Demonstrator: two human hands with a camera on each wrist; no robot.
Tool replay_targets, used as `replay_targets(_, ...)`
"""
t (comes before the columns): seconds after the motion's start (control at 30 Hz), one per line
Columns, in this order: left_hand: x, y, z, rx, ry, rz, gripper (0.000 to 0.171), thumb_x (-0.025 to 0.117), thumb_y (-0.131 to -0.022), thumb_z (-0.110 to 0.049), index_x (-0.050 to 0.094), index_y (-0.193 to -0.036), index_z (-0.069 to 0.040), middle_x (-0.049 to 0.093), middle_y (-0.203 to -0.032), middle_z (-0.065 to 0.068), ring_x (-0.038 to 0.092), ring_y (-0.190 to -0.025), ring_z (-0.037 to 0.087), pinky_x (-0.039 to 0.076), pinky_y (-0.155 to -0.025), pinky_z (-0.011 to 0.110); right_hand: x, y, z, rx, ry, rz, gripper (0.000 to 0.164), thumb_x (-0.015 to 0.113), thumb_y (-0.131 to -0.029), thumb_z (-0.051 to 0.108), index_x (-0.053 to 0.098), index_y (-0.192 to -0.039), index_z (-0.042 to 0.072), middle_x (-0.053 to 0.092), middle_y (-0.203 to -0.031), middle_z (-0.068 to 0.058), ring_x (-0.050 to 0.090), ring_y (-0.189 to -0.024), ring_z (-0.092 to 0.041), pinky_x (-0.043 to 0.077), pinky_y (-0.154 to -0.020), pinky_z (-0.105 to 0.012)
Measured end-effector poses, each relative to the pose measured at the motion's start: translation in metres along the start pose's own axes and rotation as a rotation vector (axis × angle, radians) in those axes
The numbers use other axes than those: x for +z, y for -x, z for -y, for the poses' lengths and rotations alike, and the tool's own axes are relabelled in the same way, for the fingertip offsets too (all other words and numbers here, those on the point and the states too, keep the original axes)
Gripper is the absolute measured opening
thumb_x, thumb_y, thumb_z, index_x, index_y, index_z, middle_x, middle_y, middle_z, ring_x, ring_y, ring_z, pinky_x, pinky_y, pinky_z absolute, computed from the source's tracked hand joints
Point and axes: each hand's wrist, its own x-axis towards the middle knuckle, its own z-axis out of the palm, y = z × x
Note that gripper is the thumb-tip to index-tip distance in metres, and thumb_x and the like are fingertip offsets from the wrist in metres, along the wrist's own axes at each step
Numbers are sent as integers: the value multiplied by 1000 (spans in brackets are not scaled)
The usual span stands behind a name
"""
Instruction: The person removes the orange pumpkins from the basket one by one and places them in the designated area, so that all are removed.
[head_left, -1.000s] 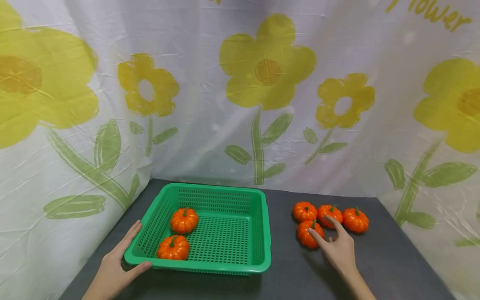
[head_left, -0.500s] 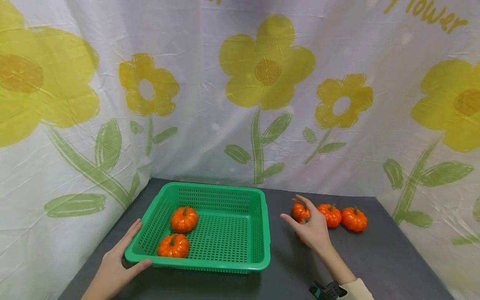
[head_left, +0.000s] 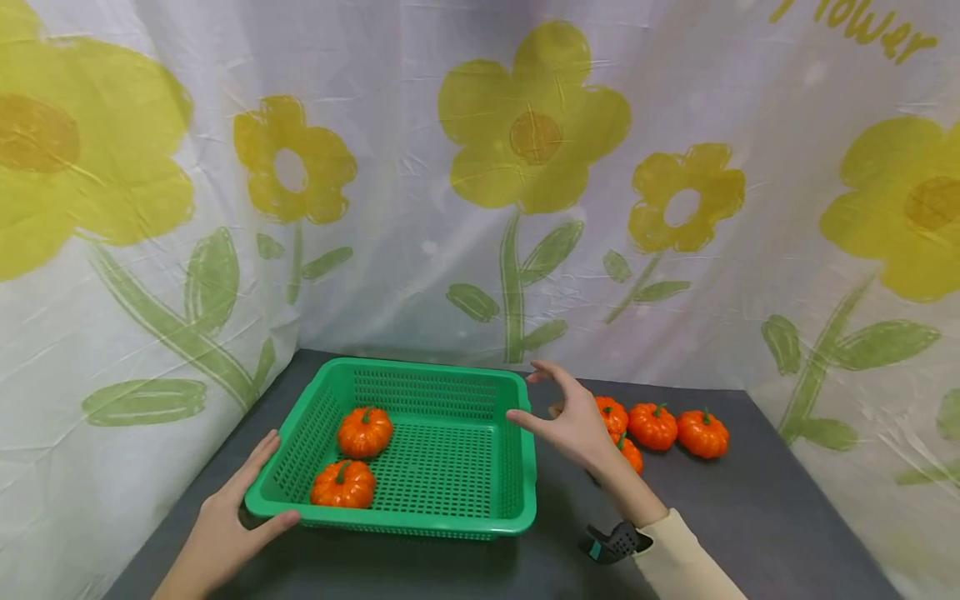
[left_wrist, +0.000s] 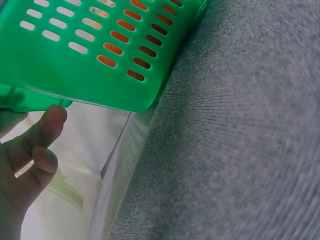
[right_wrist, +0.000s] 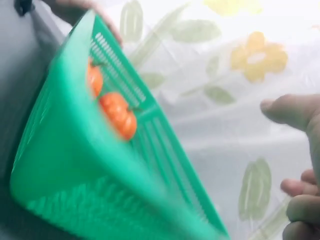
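Observation:
A green plastic basket (head_left: 420,522) with slotted walls sits on the dark table. Inside it, toward the left, lie two small orange pumpkins, one farther back (head_left: 365,432) and one nearer (head_left: 342,484). My left hand (head_left: 221,518) is at the front left corner, fingers along the left side and thumb by the front rim. In the left wrist view, its fingertips (left_wrist: 54,117) are right at the basket's rim. My right hand (head_left: 576,422), thumb and fingers spread and nothing between them, is beside the right rim. Its thumb tip overlaps that rim in the head view.
Several more orange pumpkins stand in a group to the right of the basket, among them a middle one (head_left: 652,427) and the rightmost one (head_left: 702,434). My right forearm partly covers the nearest. A white curtain (head_left: 405,275) with yellow flowers hangs behind and beside the table (head_left: 765,508).
My right hand has moved left, away from over the pumpkin group to the basket's right rim, holding nothing. The left hand stays at the basket's corner, and the pumpkins have not moved.

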Motion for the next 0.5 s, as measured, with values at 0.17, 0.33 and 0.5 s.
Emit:
replay_targets(0.17, 0, 3, 2, -5, -8, 4, 101, 88, -88, -29, 28, -169, -36, 23, -175, -14, 14, -133, -30, 40, -98, 79, 12, -13, 21, -1, 28, 86, 84, 86, -89, 41, 47, -160, 17, 60, -151, -2, 40, -51, -12, 42, -52, -28)
replay_targets(0.33, -2, 4, 2, -5, -10, 1, 102, 89, -87, -29, 28, -169, -36, 24, -175, -11, 14, -133, -29, 40, -97, 79, 25, -27, 40, -47, 54, 123, 82, 85, -90, 45, 48, -160, 21, 58, -155, 3, 67, -90, -26, 56, -75, -36)
replay_targets(0.5, -2, 1, 2, 20, -2, 3, 102, 89, -87, -27, 29, -169, -34, 23, -175, -16, 15, -136, -27, 40, -99, 79, 35, -38, 55, -60, 30, 140, 81, 85, -90, 43, 50, -159, 22, 57, -155, 2, 67, -83, -36, 56, -72, -38)
